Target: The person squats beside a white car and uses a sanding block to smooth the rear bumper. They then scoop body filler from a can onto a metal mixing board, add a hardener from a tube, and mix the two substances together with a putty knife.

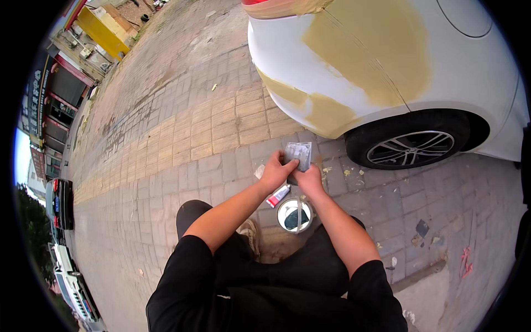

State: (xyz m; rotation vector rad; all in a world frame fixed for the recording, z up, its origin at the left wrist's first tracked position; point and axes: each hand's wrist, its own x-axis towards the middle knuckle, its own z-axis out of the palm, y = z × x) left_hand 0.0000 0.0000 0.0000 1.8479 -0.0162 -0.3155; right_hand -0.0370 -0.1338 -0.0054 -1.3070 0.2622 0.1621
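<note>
In front of me, both hands meet on a flat grey rectangular plate (299,152) with whitish smears, like a putty spreader; whether it is one piece or several stacked is unclear. My left hand (274,174) is closed on its left side, thumb across it. My right hand (308,180) is closed at its lower right edge. Just below the hands lies a red-and-white tube (278,196). Beside it stands a round can (280,223) with a shiny top, a dark patch and a strip across it. Beyond the hands is a white car (282,44) with tan putty patches (381,50).
The car's rear wheel (412,148) is close on the right. Brick paving (166,166) surrounds me, with yellowish crumbs near the wheel. Dark scraps (422,228) and a red strip (466,263) lie at the lower right. Parked vehicles (60,205) and shopfronts (58,110) line the far left.
</note>
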